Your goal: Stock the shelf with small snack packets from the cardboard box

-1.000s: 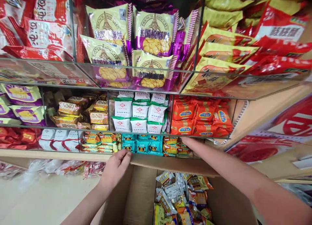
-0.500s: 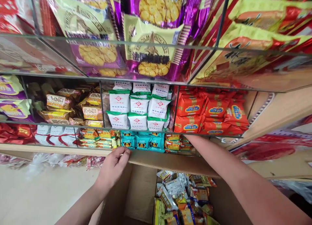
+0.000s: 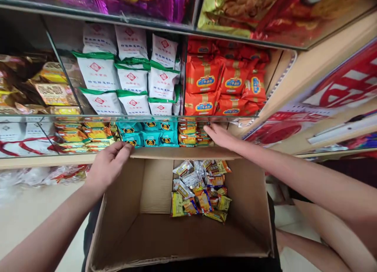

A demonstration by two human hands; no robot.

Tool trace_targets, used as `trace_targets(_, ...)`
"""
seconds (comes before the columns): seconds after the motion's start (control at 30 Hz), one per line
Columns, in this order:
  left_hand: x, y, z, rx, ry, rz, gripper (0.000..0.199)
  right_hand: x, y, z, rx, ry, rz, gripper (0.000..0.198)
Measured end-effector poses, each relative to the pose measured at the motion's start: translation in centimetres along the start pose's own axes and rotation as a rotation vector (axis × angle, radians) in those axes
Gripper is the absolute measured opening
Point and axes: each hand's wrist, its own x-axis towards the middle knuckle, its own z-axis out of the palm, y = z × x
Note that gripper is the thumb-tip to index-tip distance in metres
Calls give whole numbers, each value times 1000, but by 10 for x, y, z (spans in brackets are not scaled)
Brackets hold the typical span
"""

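My left hand (image 3: pixel 109 164) is closed, with its thumb and fingers pinching the near-shelf edge of an open cardboard box (image 3: pixel 118 229). Inside the box lies a loose heap of small wrapped snack packets (image 3: pixel 191 181), silver, yellow and orange. My right hand (image 3: pixel 217 135) reaches into the low shelf compartment at the right, fingers stretched toward small orange-and-green packets (image 3: pixel 187 132). Its fingertips are beside or touching them; part of the fingers is hidden. Between the hands, teal packets (image 3: pixel 151 137) fill the neighbouring compartment.
Above are white-and-green packets (image 3: pixel 132 77) and red packets (image 3: pixel 203 77) behind glass dividers. A glass shelf edge (image 3: pixel 132 117) runs just over my right hand. Brown-gold packets (image 3: pixel 55 93) sit at the left. Another person's bare limb (image 3: pixel 312 244) shows at the lower right.
The view has tipped down, showing more of the box. My right hand, earlier hidden under the shelf, now shows at the orange packets. My left hand stays on the box edge.
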Motion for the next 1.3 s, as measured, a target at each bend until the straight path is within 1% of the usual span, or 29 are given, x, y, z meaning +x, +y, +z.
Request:
trace_targets(0.03, -1, 0, 1, 8, 8, 13, 38, -23, 0, -14, -10, -32, -50, 33)
trace_targets(0.1, -2, 1, 2, 27, 31, 47, 37, -76, 1, -38, -84, -13, -331, 30)
trace_targets(0.13, -2, 1, 3, 38, 45, 69, 36, -103, 1, -44, -85, 16, -435, 28)
trace_targets(0.17, -2, 1, 2, 53, 62, 97, 36, -128, 3, -45, -72, -14, -539, 25)
trace_targets(0.2, -2, 1, 1, 69, 85, 129, 36, -150, 6, -40, -57, -107, -616, 22)
trace_targets(0.23, -2, 2, -1, 87, 117, 166, 35, -167, 11, -29, -57, -240, -602, 25)
trace_targets(0.27, -4, 4, -2, 105, 156, 214, 34, -180, 17, -13, -50, -333, -516, 30)
trace_targets(0.3, -8, 7, -3, 123, 197, 279, 33, -188, 24, 7, -38, -387, -388, 39)
trace_targets(0.37, -23, 13, 1, 147, 239, 459, 26, -192, 38, 52, -8, -461, -104, 72)
trace_targets(0.4, -34, 15, 7, 153, 199, 582, 23, -191, 44, 73, 5, -474, 21, 79)
trace_targets(0.43, -45, 18, 17, 154, 133, 679, 19, -188, 48, 91, 27, -466, 103, 82)
trace_targets(0.47, -57, 19, 30, 148, -37, 817, 22, -185, 49, 105, 40, -453, 138, 82)
trace_targets(0.5, -67, 18, 46, 151, -247, 891, 29, -183, 49, 116, 54, -435, 155, 81)
trace_targets(0.53, -75, 17, 64, 145, -376, 824, 36, -182, 47, 124, 68, -419, 150, 81)
trace_targets(0.57, -80, 14, 83, 127, -459, 713, 45, -182, 43, 128, 82, -408, 131, 81)
trace_targets(0.6, -82, 10, 101, 103, -529, 600, 57, -183, 38, 131, 100, -405, 105, 81)
trace_targets(0.63, -80, 7, 119, 106, -559, 559, 67, -185, 34, 131, 120, -410, 70, 79)
trace_targets(0.7, -71, 0, 148, 117, -569, 486, 72, -189, 25, 130, 161, -452, -23, 75)
trace_targets(0.77, -59, -4, 166, 135, -560, 421, 67, -194, 20, 127, 233, -519, -166, 73)
trace_targets(0.83, -52, -6, 176, 159, -546, 358, 59, -197, 20, 123, 342, -571, -306, 75)
trace_targets(0.87, -50, -7, 178, 174, -539, 328, 56, -198, 22, 122, 397, -585, -349, 75)
trace_targets(0.9, -50, -8, 180, 189, -534, 301, 54, -198, 26, 122, 447, -598, -352, 73)
trace_targets(0.93, -51, -10, 181, 202, -530, 275, 53, -198, 30, 123, 484, -608, -305, 71)
trace_targets(1.0, -54, -14, 182, 216, -532, 232, 50, -197, 39, 127, 512, -597, -137, 62)
trace_targets(1.07, -57, -19, 183, 216, -534, 206, 43, -192, 46, 132, 491, -525, 10, 50)
trace_targets(1.1, -57, -21, 183, 213, -530, 198, 40, -189, 49, 134, 462, -469, 53, 45)
trace_targets(1.2, -57, -25, 182, 206, -511, 188, 37, -176, 50, 136, 363, -286, 96, 42)
trace_targets(1.27, -57, -29, 181, 206, -503, 189, 38, -169, 48, 136, 297, -189, 116, 50)
trace_targets(1.3, -58, -30, 181, 206, -501, 190, 38, -167, 47, 135, 268, -174, 131, 56)
